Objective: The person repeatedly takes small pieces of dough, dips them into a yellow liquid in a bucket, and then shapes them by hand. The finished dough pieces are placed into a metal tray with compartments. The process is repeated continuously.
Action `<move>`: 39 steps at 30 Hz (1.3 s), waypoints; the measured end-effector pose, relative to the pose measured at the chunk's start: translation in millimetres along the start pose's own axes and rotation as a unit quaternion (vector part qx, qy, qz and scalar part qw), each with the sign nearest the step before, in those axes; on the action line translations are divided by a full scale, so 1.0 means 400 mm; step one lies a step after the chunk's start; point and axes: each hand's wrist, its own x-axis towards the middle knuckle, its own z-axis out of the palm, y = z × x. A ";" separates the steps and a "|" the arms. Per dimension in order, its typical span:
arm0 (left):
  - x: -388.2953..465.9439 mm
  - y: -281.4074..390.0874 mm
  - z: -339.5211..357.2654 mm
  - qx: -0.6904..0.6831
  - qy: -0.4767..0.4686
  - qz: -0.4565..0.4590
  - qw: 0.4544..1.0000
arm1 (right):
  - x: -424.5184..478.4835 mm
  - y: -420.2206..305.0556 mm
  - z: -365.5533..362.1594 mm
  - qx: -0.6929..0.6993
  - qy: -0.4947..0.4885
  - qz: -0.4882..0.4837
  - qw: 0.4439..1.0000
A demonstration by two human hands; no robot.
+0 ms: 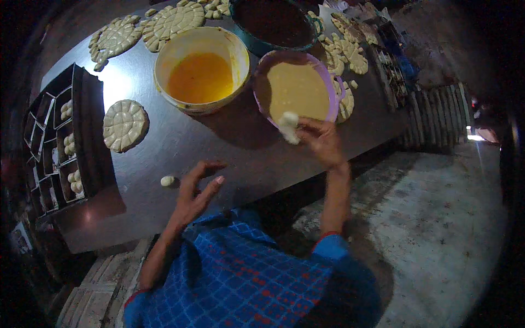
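My right hand (pixel 322 141) pinches pale pieces of dough (pixel 289 128) over the near rim of a purple basin (pixel 334 92), which holds a thin tan liquid. My left hand (pixel 199 186) is raised near the table's front edge, its thumb and fingers apart and nothing between them. Just left of it, a small ball of dough (pixel 167 181) lies on the metal table. A white bucket (pixel 243 61) of orange-yellow liquid stands left of the basin. Further left lies a round, scored slab of dough (pixel 125 126).
On the left stands a dark metal mould with compartments (pixel 92 135), some holding dough balls. More scored dough (pixel 176 20) lies at the back. A teal tub (pixel 262 47) with dark contents stands behind the basin. Cut dough (pixel 354 57) spreads at the right.
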 end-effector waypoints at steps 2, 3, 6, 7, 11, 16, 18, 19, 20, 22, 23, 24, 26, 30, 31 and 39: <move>-0.021 -0.025 -0.033 0.043 0.022 -0.058 0.997 | 0.052 0.057 -0.120 -0.183 -0.014 -0.055 0.981; -0.029 -0.027 -0.045 0.044 0.042 -0.079 0.995 | 0.067 0.077 -0.170 -0.246 -0.042 -0.065 0.966; -0.052 -0.049 -0.092 0.045 0.092 -0.125 0.987 | 0.119 0.075 -0.188 -0.355 -0.144 -0.088 0.919; -0.057 -0.054 -0.098 0.042 0.104 -0.137 0.984 | 0.133 0.069 -0.184 -0.381 -0.178 -0.091 0.903; -0.070 -0.043 -0.096 0.031 0.160 -0.136 0.977 | 0.166 0.106 -0.175 -0.429 -0.232 -0.043 0.872; -0.079 -0.054 -0.063 0.008 0.164 -0.129 0.978 | 0.163 0.123 -0.189 -0.401 -0.258 -0.053 0.877; -0.079 -0.044 -0.049 0.000 0.145 -0.141 0.979 | 0.168 0.095 -0.194 -0.407 -0.277 0.009 0.870; -0.077 -0.039 -0.043 -0.004 0.135 -0.146 0.980 | 0.169 0.080 -0.195 -0.409 -0.285 0.041 0.866; -0.075 -0.040 -0.039 -0.010 0.129 -0.147 0.981 | 0.173 0.102 -0.212 -0.379 -0.293 0.019 0.877; -0.072 -0.044 -0.037 -0.023 0.120 -0.145 0.982 | 0.187 0.121 -0.231 -0.322 -0.308 -0.030 0.895; -0.067 -0.041 -0.035 -0.038 0.107 -0.146 0.983 | 0.176 0.125 -0.246 -0.275 -0.302 0.012 0.913; -0.063 -0.034 -0.034 -0.050 0.103 -0.149 0.982 | 0.171 0.073 -0.219 -0.225 -0.303 0.048 0.925; -0.051 -0.023 -0.026 -0.105 0.064 -0.165 0.979 | 0.136 0.021 -0.156 -0.076 -0.274 0.107 0.953; 0.003 0.022 0.025 -0.363 -0.046 -0.216 0.905 | 0.059 -0.030 0.055 0.206 -0.209 0.096 0.951; 0.014 0.031 0.037 -0.414 -0.057 -0.221 0.881 | 0.044 -0.038 0.118 0.251 -0.207 0.071 0.943; -0.059 0.042 -0.029 -0.505 0.057 -0.222 0.832 | -0.003 -0.077 0.405 0.334 -0.182 0.064 0.923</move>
